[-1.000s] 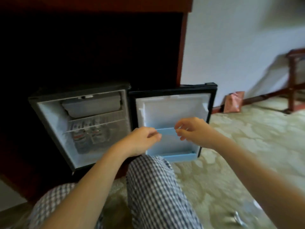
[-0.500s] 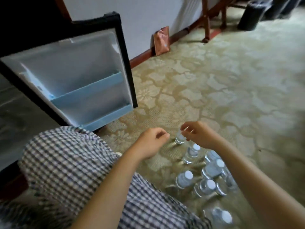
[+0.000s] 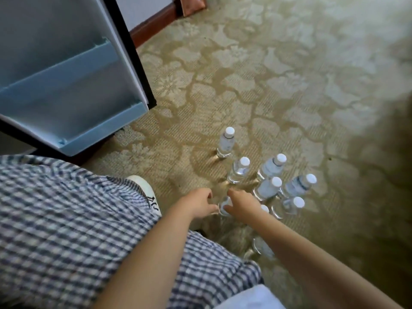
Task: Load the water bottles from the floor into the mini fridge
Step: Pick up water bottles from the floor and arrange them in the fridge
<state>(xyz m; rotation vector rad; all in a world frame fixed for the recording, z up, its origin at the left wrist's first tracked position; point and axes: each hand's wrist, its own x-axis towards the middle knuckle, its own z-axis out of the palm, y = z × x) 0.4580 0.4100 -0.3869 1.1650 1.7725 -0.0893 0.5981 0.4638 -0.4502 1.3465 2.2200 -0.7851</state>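
Early going here: both blue door shelves (image 3: pixel 66 70) on the open mini fridge (image 3: pixel 55 30) stand bare, and the cabinet itself is out of view, so nothing visible has been loaded. Nearly the whole job looks to be ahead.

The water bottles (image 3: pixel 239 171) stand upright in a loose cluster on the carpeted floor (image 3: pixel 289 85), well out from its wall edge and just right of the fridge door. I count at least eight, and one more sits half hidden under the right forearm. They are small and clear with white caps and pale labels, and they look full.

Now the reach! The left hand (image 3: pixel 198 204) and right hand (image 3: pixel 242 206) close in on the nearest bottle (image 3: pixel 223 209) from either side. The left fingers curl against its side and the right hand drapes over its top. Is either grip actually clamped? I cannot tell, because the hands hide the contact. The bottle's base looks to be down on the floor, not yet lifted.
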